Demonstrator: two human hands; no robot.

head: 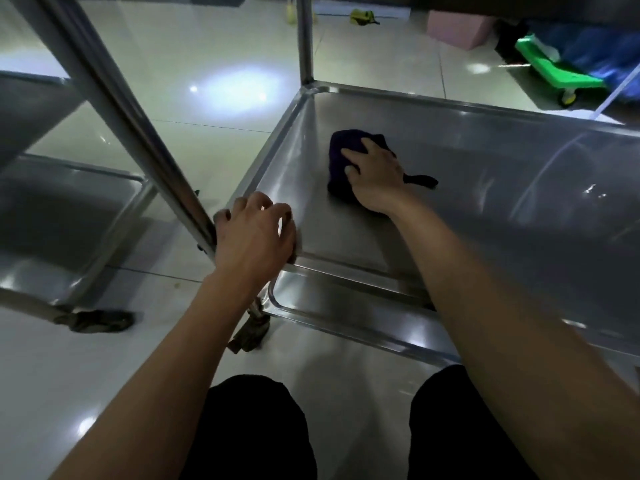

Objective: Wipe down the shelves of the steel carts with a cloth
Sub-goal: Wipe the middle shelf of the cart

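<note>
Cloth [341, 161] comes first to the eye: a dark, purplish rag, bunched and folded rather than spread, lying on the middle shelf [485, 188] of the steel cart toward its far left corner, with a loose tail trailing out to the right. The right hand [375, 176] lies flat over it, fingers fairly straight and spread, pressing it down onto the metal; I'd say that flat press is there to keep the whole pad in contact while it is dragged across the tray. The shelf itself is a shallow steel pan with a raised rim, dull grey with streaky reflections, so it is hard to tell which parts are already clean.

The left hand [254, 230] curls over the near left corner of that shelf, beside the upright post [138, 133], fingers bent round the rim; most likely it steadies the cart, which stands on castors [251, 332], against the push of the wiping. The person crouches low, dark-clad knees at the bottom of view. A second steel cart [65, 216] stands just left, on the glossy tiled floor [207, 81].
</note>
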